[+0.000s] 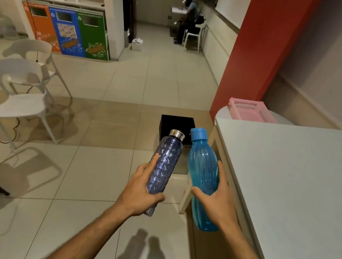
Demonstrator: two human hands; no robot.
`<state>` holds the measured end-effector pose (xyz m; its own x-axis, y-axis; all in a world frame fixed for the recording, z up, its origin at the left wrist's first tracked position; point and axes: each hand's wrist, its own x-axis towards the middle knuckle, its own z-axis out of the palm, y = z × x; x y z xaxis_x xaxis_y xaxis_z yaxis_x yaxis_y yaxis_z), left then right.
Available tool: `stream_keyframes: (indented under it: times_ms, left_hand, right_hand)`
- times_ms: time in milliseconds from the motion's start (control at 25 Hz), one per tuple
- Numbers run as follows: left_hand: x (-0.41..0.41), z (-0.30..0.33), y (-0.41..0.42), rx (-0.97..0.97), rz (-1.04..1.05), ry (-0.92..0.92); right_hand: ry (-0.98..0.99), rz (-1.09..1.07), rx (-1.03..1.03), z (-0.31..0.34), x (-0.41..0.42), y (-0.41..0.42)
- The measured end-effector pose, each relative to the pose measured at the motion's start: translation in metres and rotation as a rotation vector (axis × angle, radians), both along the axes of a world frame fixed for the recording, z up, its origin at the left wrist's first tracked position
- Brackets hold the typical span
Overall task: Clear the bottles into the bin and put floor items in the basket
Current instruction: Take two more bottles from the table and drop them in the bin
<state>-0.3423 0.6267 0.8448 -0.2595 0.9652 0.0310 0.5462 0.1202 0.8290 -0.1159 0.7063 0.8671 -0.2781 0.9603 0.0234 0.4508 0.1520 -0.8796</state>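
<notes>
The left hand [140,194] was wrapped around the lower body of the ribbed purple bottle [162,168], and the right hand [218,200] clasped the blue bottle [201,179] the same way. Both caps tilted forward, probably so each could be tipped into the black bin [177,123] on the floor just beyond the hands. The tabletop [300,194] lay to the right of the right hand. At its far end sat the pink basket [250,110], well ahead of both hands.

floor [111,102]: black box [177,123], 2 chairs [21,92] | table [296,182]: bare
</notes>
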Motion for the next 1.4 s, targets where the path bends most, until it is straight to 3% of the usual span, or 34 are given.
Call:
stream_keyframes:
  times_ms: [560, 800, 920, 1400]
  left_hand:
    - [-0.112, -0.012, 0.192, 0.023, 0.164, -0.102]
    - [-0.143, 0.012, 0.284, 0.217, 0.324, -0.247]
    - [-0.150, 0.014, 0.321, 0.194, 0.351, -0.272]
    - [-0.232, -0.021, 0.464, 0.100, 0.195, -0.191]
  right_hand:
    - [0.042, 0.036, -0.065, -0.015, -0.129, 0.238]
    - [0.177, 0.100, -0.017, 0.004, -0.173, 0.343]
    - [0.263, 0.140, -0.024, 0.008, -0.186, 0.373]
    - [0.291, 0.070, -0.122, -0.015, -0.246, 0.499]
